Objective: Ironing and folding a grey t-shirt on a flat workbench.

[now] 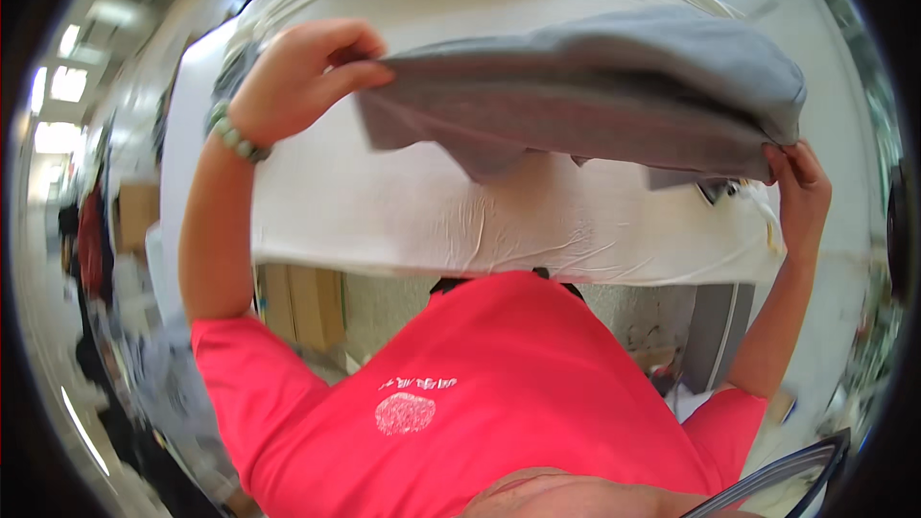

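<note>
A grey cloth garment (576, 96) is stretched between my two hands above a white-covered table. My left hand (312, 72) pinches its left end between thumb and fingers; a bead bracelet circles that wrist. At the other end, my right hand (798, 177) grips the garment's lower right corner. The fabric's long upper edge bulges toward the far right, and a dark fold runs along its right half. Its lower edge hangs unevenly in points over the table. Which part of the garment each hand holds cannot be made out.
The table's white cover (384, 221) is wrinkled near its front edge. A small dark object (712, 194) lies by the right edge, partly behind the cloth. Cardboard (302, 307) stands under the table, and a cardboard box (139, 216) sits off to the left.
</note>
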Tool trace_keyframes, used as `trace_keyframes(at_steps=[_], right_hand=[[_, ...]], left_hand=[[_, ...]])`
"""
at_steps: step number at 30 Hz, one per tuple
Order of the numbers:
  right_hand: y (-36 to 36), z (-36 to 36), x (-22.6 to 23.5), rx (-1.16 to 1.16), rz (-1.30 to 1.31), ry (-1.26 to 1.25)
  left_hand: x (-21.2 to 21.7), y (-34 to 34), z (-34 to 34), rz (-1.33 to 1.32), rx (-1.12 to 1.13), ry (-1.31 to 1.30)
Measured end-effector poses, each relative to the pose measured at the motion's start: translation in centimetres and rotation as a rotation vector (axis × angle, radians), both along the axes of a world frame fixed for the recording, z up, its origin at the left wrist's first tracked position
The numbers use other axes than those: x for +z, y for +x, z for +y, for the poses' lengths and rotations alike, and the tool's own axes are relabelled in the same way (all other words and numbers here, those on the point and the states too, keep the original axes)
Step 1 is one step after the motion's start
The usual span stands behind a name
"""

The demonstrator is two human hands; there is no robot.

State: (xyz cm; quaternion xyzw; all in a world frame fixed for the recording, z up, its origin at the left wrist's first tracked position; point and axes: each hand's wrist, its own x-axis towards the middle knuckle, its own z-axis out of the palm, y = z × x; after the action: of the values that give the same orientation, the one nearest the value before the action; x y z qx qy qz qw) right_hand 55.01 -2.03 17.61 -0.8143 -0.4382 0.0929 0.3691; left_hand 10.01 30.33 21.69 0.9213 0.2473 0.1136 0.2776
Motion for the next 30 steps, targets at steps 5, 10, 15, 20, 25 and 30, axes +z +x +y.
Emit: trace_keyframes(at_steps=[5,10,15,20,25,30], right_hand=[[-6.6,-4.0,2.9,-0.047,0.172,-0.017],[-16.6,-5.6,5.6,0.008,0.233,0.103],[-19.9,-6.1,3.9,-0.209,0.348,0.08],[-16.1,-7.2,-2.1,-0.645,0.345,-0.069],[-10.8,-9.6,1.1,-0.816,0.101,0.093],[-12.7,-7.0,3.8,-0.861,-0.17,0.119]], left_hand=[[0.3,-3.0,7.5,0.001,-0.129,-0.222],[0.2,-1.6,13.0,-0.181,-0.159,-0.052],[-1.4,8.5,16.4,-0.17,-0.487,0.349],[-7.6,23.5,17.2,-0.14,-0.636,0.339],[-4.0,35.6,15.6,-0.439,-0.589,0.195],[-3.0,40.0,17.2,-0.629,-0.726,0.096]])
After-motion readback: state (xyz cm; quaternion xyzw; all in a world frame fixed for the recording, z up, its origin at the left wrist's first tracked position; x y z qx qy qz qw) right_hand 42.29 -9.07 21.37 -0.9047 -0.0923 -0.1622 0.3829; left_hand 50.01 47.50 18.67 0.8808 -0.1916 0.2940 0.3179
